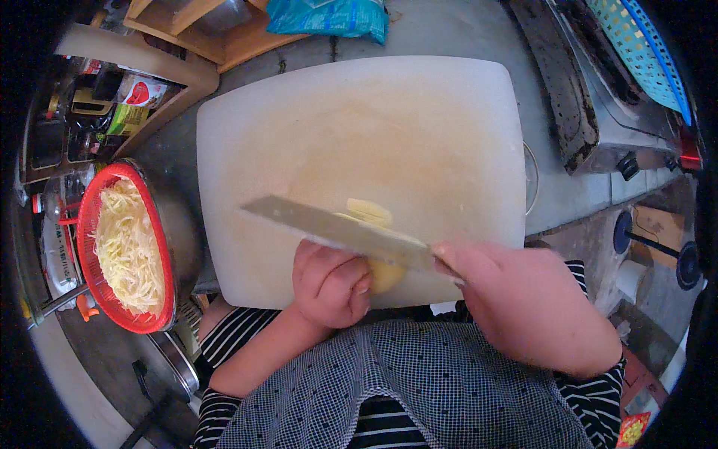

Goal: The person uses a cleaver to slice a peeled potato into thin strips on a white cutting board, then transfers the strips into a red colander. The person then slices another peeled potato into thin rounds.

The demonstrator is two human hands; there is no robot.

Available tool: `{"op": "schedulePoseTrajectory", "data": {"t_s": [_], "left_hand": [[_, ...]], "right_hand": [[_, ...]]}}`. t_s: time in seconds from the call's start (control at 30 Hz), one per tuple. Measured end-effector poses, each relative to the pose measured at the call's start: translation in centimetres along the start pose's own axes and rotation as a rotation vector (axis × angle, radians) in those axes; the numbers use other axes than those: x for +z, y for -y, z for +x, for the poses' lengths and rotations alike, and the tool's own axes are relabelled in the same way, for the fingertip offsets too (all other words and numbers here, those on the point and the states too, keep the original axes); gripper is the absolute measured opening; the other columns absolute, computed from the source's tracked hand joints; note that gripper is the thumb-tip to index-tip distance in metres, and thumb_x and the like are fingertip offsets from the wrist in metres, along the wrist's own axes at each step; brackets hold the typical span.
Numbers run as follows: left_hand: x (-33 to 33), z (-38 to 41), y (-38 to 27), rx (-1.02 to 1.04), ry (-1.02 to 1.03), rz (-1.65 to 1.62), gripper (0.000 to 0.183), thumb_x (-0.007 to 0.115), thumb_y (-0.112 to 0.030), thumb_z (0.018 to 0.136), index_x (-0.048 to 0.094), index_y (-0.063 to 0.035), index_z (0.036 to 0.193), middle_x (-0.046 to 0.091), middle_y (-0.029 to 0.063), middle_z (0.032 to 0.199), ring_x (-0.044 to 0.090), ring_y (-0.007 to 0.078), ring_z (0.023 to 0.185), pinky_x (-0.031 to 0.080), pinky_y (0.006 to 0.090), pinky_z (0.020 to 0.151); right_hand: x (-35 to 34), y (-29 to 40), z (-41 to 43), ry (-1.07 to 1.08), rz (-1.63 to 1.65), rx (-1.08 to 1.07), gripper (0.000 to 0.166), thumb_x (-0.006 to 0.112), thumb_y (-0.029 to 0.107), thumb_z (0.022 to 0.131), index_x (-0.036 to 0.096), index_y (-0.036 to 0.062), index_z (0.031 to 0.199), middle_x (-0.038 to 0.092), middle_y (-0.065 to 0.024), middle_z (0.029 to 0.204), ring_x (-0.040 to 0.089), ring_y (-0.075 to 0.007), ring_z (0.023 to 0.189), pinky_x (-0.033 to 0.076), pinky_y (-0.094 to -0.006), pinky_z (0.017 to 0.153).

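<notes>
A white plastic cutting board with brownish stains lies before me. My right hand grips the handle of a wide-bladed kitchen knife, whose blade points to the left across the board's near half. Under and in front of the blade is a pale yellow vegetable, perhaps a potato, partly hidden by blade and fingers. My left hand, its fingers curled, rests against its left side. Just beyond the blade lie pale yellow slices.
At the left, a red plastic basket holds pale shredded vegetable. A wooden shelf with bottles and packets stands behind it. A blue-green plastic bag lies behind the board. On the right are a gas stove and a light blue perforated basket.
</notes>
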State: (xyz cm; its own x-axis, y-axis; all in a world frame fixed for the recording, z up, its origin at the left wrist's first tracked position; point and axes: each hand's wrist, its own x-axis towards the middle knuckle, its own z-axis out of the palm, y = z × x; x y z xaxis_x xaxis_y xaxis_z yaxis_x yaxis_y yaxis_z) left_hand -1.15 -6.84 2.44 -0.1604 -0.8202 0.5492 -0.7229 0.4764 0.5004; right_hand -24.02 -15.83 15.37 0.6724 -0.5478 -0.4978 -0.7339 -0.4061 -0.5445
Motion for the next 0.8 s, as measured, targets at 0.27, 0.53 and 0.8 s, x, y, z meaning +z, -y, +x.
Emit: {"op": "schedulePoseTrajectory", "data": {"t_s": [0.27, 0.53, 0.8], "left_hand": [[-0.6, -1.5, 0.0, -0.075, 0.167, 0.012, 0.024, 0.061, -0.013, 0.082, 0.071, 0.0022, 0.098, 0.068, 0.0208, 0.106, 0.066, 0.04, 0.095, 0.052, 0.0502, 0.089], [-0.4, -1.4, 0.0, -0.057, 0.119, 0.033, 0.02, 0.065, -0.014, 0.078, 0.069, -0.0033, 0.094, 0.067, 0.017, 0.102, 0.065, 0.0363, 0.094, 0.051, 0.0478, 0.086], [0.2, 0.0, 0.2, 0.008, -0.012, -0.03, 0.012, 0.066, -0.012, 0.08, 0.066, -0.0035, 0.088, 0.065, 0.0148, 0.099, 0.063, 0.0347, 0.091, 0.051, 0.0464, 0.084]], "right_hand": [[0.8, 0.8, -1.4, -0.071, -0.116, -0.071, 0.035, 0.056, 0.016, 0.087, 0.051, 0.0007, 0.119, 0.059, -0.0096, 0.076, 0.065, -0.0262, 0.055, 0.053, -0.038, 0.044], [0.6, 0.7, -0.2, 0.057, -0.012, -0.038, 0.04, 0.057, 0.011, 0.088, 0.052, 0.0009, 0.126, 0.065, -0.0142, 0.089, 0.067, -0.0327, 0.069, 0.054, -0.0414, 0.058], [1.4, 0.4, 2.5, 0.068, 0.06, -0.07, 0.031, 0.056, 0.006, 0.085, 0.049, -0.0017, 0.115, 0.067, -0.0194, 0.089, 0.067, -0.0406, 0.077, 0.054, -0.0472, 0.064]]}}
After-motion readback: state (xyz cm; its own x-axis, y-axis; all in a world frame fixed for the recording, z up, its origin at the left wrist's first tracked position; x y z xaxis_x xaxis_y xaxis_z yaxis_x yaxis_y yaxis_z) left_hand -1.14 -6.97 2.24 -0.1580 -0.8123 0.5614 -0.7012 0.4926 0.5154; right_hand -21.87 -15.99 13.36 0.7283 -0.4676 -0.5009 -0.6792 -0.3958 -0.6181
